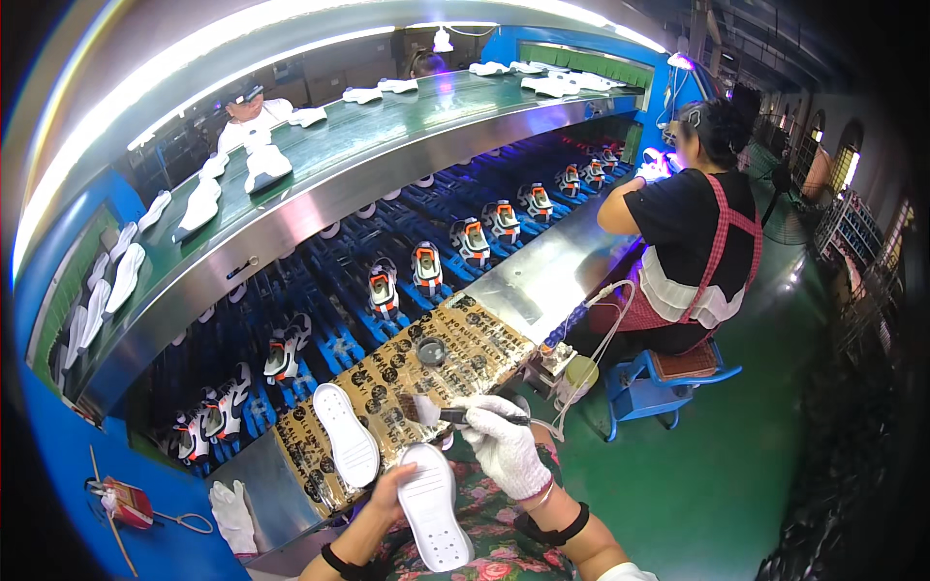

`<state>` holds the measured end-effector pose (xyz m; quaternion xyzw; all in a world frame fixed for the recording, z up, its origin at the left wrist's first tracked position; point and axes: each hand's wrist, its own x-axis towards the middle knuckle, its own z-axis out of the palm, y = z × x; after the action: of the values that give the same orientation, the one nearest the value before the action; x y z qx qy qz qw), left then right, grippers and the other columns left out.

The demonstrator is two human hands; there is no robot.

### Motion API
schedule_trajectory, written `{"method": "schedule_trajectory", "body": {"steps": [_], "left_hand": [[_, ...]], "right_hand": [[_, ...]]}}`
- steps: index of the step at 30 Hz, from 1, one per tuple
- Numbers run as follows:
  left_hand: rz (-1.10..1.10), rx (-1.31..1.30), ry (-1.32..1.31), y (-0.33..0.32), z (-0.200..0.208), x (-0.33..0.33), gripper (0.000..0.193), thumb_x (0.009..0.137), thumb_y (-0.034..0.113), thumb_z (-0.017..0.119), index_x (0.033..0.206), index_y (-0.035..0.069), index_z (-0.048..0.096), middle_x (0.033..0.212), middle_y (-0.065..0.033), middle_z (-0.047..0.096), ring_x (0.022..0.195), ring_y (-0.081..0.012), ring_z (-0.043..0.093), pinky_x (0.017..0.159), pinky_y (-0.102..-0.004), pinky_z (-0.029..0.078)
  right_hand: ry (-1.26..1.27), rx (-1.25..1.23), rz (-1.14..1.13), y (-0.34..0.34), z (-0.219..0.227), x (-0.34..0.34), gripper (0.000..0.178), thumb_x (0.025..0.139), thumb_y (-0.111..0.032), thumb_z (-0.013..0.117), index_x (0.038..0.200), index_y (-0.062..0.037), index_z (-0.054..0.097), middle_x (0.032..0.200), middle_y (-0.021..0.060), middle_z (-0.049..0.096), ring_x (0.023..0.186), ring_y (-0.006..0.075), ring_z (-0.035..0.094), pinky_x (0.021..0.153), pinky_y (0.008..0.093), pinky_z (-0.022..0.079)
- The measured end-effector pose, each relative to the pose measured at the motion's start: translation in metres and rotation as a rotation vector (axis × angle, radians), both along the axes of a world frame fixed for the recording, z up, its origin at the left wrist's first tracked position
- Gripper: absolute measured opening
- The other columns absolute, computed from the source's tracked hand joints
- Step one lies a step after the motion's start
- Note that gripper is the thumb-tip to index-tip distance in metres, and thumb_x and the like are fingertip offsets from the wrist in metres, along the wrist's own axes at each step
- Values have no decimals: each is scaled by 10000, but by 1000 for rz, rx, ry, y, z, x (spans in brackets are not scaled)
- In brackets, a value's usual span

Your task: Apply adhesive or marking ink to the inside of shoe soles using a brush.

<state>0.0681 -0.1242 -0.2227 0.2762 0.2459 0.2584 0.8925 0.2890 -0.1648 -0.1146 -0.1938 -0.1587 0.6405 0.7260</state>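
My bare left hand [389, 491] is closed on the edge of a white shoe sole [435, 508], which is tilted over my lap with its ridged and dotted face showing. In a white knit glove, my right hand [508, 452] grips the dark handle of a flat brush [453, 414]. The pale bristles are just above the held sole's upper end; I cannot tell whether they touch anything. A second white sole [346, 438] lies on the printed brown cardboard [400, 363] covering the bench. Farther up the cardboard stands a small dark round dish [431, 351].
Beyond the bench, white and orange shoe uppers [426, 268] sit on a blue rack line. Above it, a green conveyor [339, 145] carries several soles. A co-worker [712, 213] sits at the right on a blue stool [666, 381]. White gloves [232, 516] hang at lower left.
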Motion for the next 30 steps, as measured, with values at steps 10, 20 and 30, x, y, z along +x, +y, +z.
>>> {"method": "schedule_trajectory", "body": {"steps": [10,20,30], "left_hand": [[-251,-426,-377,-59,11,11,1025,835,872,147,1507,125,352,1298,-241,567,1190,-416,570,1006,-549,453],[86,35,-266,-12,88,56,1093,804,909,105,1206,2,567,1044,-149,653,879,-293,668,788,-424,558],[255,202,-265,-24,87,55,1101,792,922,119,1188,-4,562,1070,-113,630,957,-228,657,822,-370,545]], "right_hand": [[-282,15,28,-22,19,-1,244,857,36,670,1099,49,693,1016,106,715,865,125,650,770,242,511],[-743,133,-220,-16,36,10,199,782,97,723,976,52,708,969,124,713,814,177,694,732,280,562],[-1123,368,-489,-9,30,-6,214,718,75,782,913,16,716,973,153,728,900,242,694,807,342,542]]}}
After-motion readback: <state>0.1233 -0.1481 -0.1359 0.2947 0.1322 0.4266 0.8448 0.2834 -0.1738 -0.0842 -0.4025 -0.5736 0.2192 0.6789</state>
